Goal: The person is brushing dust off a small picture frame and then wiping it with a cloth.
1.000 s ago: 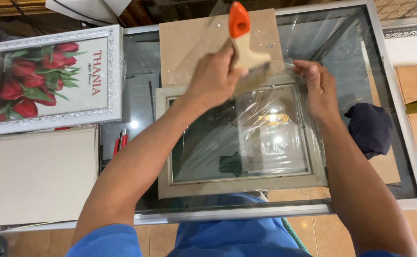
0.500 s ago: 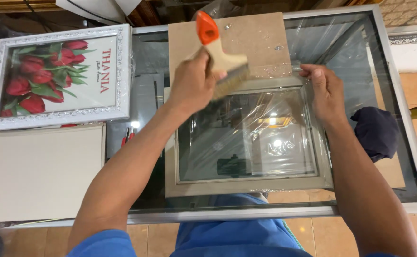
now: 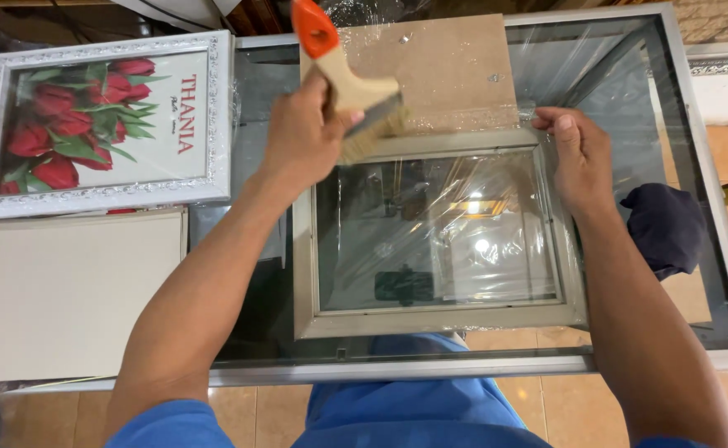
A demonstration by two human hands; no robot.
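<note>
Two frames lie on the glass table [image 3: 704, 207]. At the upper left of the picture is a finished white frame [image 3: 102, 124] with red tulips, and below it a plain board [image 3: 65, 290]. In the middle the left hand [image 3: 306, 137] has its fingers closed around a brush [image 3: 343, 79] with an orange handle end; the bristles touch the top edge of the grey frame [image 3: 439, 241], which lies in the centre with its glass pane up. Behind it, at the upper middle, is a brown backing [image 3: 430, 66] under clear film. At the right the right hand [image 3: 580, 153] lies on the upper right corner of the grey frame, fingers spread and pressing, holding nothing.

I think the risks are these: a hard stroke can push the grey frame toward the near edge of the table if the right hand loosens; the bristles can catch the loose film; pressing on the pane can leave fingerprints. At the far right a dark cloth [image 3: 663, 228] lies apart.
</note>
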